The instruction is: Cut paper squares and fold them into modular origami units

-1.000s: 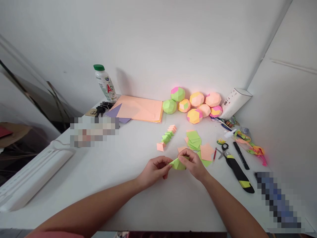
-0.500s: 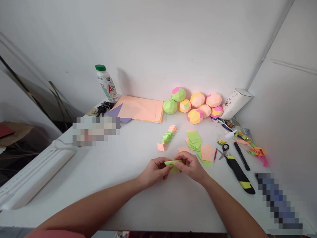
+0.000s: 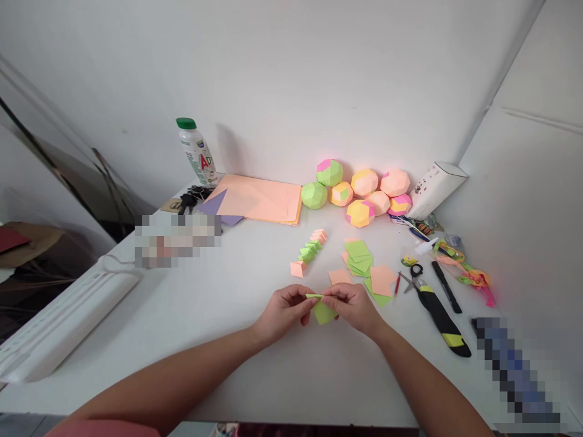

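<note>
While left hand [image 3: 286,308] and right hand [image 3: 354,305] pinch the folded light-green paper piece [image 3: 323,312] over the white table [image 3: 319,382], its top fold runs left-right; its lower corner, pointing toward the person, shows more than before.

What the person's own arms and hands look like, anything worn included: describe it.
The left hand and right hand wear no gloves. The left forearm and right forearm are bare, without watch or bracelet. Plain coral-pink cloth, perhaps a sleeve, shows at the left arm's lower end; no right sleeve is in view.
</note>
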`<move>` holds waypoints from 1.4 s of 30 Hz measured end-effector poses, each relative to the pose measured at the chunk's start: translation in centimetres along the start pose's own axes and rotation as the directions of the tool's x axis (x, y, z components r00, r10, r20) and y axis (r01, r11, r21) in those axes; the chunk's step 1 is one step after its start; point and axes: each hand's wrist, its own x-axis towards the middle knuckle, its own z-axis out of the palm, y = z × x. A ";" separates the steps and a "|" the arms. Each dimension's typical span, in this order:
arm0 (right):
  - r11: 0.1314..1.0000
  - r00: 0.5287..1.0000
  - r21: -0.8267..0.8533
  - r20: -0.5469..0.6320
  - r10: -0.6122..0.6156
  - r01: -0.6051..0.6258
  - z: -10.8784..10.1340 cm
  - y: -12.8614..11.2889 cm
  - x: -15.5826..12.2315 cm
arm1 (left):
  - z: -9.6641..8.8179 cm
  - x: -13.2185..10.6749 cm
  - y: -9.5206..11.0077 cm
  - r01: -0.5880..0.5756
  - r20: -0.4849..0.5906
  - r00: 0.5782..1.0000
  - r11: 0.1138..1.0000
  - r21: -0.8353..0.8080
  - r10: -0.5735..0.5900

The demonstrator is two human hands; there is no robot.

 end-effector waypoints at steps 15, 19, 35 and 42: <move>1.000 1.000 0.018 0.018 -0.011 0.011 -0.1 -0.1 0.0 | -0.1 -0.1 0.1 -0.014 0.017 1.000 0.999 -0.052 0.015; 1.000 1.000 0.020 0.016 -0.013 0.013 -0.1 -0.2 0.0 | -0.1 -0.2 0.3 -0.035 -0.003 0.999 0.999 -0.037 0.035; 1.000 0.997 0.013 0.073 0.012 -0.013 0.0 0.1 0.0 | 0.1 -0.4 0.0 -0.025 0.043 0.999 1.000 0.000 0.025; 1.000 0.997 -0.020 0.080 0.010 -0.009 0.3 0.3 0.0 | 0.3 -0.2 -0.1 -0.017 0.056 0.998 1.000 0.022 0.016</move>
